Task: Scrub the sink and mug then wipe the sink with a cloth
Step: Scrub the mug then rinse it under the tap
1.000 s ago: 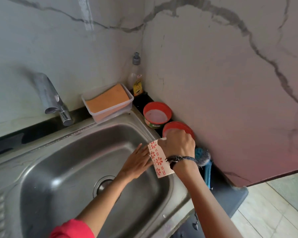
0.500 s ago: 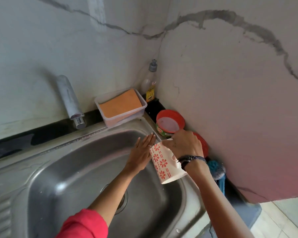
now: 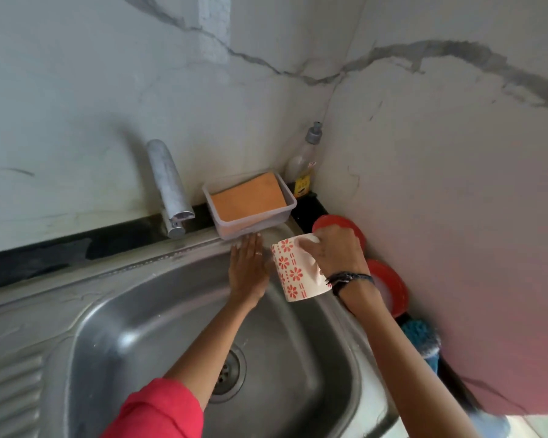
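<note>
A: Where do we stand with the mug [image 3: 293,273]?

B: We hold it in our right hand [image 3: 337,252], the grip curled over its rim from above, tilted, above the back right corner of the sink [image 3: 114,327]. It hangs clear of the basin, touching nothing but our fingers.

A: And our left hand [image 3: 249,273]?

B: Flat, fingers straight, holding nothing. It reaches over the back rim of the sink, just beside the mug, its fingertips near the clear tray [image 3: 250,229] with the orange sponge [image 3: 249,199] in it.

A: So which step do we judge this to be?

B: Early, we think. The basin looks dry and bare, no foam anywhere, and the tap [image 3: 168,181] is not running. We seem to be reaching for something to scrub with while keeping the mug in hand.

A: What does the next move call for?

B: Our left hand must go a little further, over the tray wall, and pinch the sponge out. The tray is light plastic and sits partly on the sink's edge, so a careless pull could tip it into the basin. The soap bottle [image 3: 304,172] stands in the corner behind it, near enough to reach afterwards.

A: Anything in our way?

B: The two red lids [image 3: 389,286] on the table lie close under our right wrist, and a blue brush [image 3: 423,338] beside them; we should keep the mug clear of those.
</note>
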{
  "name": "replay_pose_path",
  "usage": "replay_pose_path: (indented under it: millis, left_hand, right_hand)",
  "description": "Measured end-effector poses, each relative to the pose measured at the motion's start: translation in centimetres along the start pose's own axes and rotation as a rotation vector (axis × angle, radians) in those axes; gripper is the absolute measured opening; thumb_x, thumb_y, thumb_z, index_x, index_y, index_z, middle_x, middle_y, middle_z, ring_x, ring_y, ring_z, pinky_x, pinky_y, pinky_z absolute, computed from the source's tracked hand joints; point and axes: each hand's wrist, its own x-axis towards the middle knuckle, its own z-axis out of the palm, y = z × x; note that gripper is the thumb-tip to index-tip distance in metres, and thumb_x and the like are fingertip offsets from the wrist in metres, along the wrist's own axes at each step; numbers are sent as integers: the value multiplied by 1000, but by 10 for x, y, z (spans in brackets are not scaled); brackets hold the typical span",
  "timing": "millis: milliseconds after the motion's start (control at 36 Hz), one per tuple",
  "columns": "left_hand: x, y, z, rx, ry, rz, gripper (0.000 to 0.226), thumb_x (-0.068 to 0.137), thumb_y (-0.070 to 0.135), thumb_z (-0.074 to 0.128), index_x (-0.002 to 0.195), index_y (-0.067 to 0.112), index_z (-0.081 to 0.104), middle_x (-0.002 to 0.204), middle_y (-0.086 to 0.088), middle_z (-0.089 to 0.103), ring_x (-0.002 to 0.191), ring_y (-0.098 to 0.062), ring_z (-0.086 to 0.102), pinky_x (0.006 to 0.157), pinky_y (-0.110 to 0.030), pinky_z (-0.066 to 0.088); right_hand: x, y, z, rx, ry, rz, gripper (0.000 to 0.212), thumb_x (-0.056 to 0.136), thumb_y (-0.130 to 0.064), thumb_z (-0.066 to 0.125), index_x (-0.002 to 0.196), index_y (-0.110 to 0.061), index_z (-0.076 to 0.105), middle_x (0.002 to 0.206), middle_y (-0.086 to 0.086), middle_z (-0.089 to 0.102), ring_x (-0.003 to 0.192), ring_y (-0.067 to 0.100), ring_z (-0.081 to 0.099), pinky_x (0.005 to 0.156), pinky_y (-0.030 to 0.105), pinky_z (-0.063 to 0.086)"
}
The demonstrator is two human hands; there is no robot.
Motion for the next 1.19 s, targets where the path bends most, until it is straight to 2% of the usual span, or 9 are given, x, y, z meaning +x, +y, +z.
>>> replay_pose_path:
  millis: [194,333,528,694,778,861,1028,1111,1194]
  left_hand:
    - [-47,-49,-15,32,92,-74,105,70,66,-35,148,8,4,156,-6,-1,144,-17,-4,110,-30,-19]
    - [-70,-78,-33,50,130,-167,80,94,57,-1,142,0,26,151,-14,24,139,-25,17,113,-32,-9]
    - [-70,-91,-31,-9,220,-240,87,83,68,-14,147,9,-6,153,-9,-15,142,-21,-12,111,-31,-22]
    - [-58,-86,-31,74,79,-27,79,87,60,-12,145,9,-1,155,-8,-2,143,-24,-2,111,-32,-20]
    - [-65,-87,-31,66,34,-49,70,96,52,2,140,2,22,148,-13,25,135,-28,32,113,-34,-4]
    - [-83,-94,-31,37,41,-116,71,96,52,3,143,2,20,151,-14,20,138,-31,24,113,-32,-12]
    - [-124,-124,-45,6,199,-429,74,89,47,34,140,-6,24,147,-22,23,134,-37,32,113,-43,6]
    - [-144,-145,-59,-32,256,-628,80,91,40,51,144,-7,13,152,-26,12,142,-37,13,114,-45,1]
    - [-154,-166,-73,27,284,-769,81,93,41,46,145,-6,4,153,-26,4,143,-36,3,114,-42,-3]
  right_hand:
    - [-2,-7,-10,-60,-96,-16,36,84,-41,62,89,-6,65,86,7,64,79,23,62,62,30,45]
    - [-6,-47,-5,-244,-208,-179,38,87,-37,62,107,-5,58,107,9,62,100,26,61,71,30,44]
    - [5,-107,15,-355,-78,-420,32,93,-31,53,116,-8,55,117,10,58,106,25,58,79,29,44]
    - [5,-105,18,-249,-11,-412,31,94,-33,51,108,-6,60,112,11,61,104,25,59,74,28,42]
    - [-2,-89,20,-171,-39,-366,35,93,-38,50,100,-5,62,106,12,65,99,27,61,70,29,40]
    - [-13,-79,27,-152,-82,-343,40,92,-42,50,97,-5,63,104,13,66,97,29,62,76,34,46]
    - [-32,-103,46,-209,-254,-384,37,89,-39,56,111,-9,62,115,11,61,107,26,58,83,31,45]
    - [-43,-134,59,-269,-316,-520,36,90,-33,56,115,-8,58,119,11,59,110,27,57,88,33,45]
    - [-52,-170,69,-257,-276,-655,28,92,-28,53,111,-7,60,114,11,62,105,26,60,85,32,46]
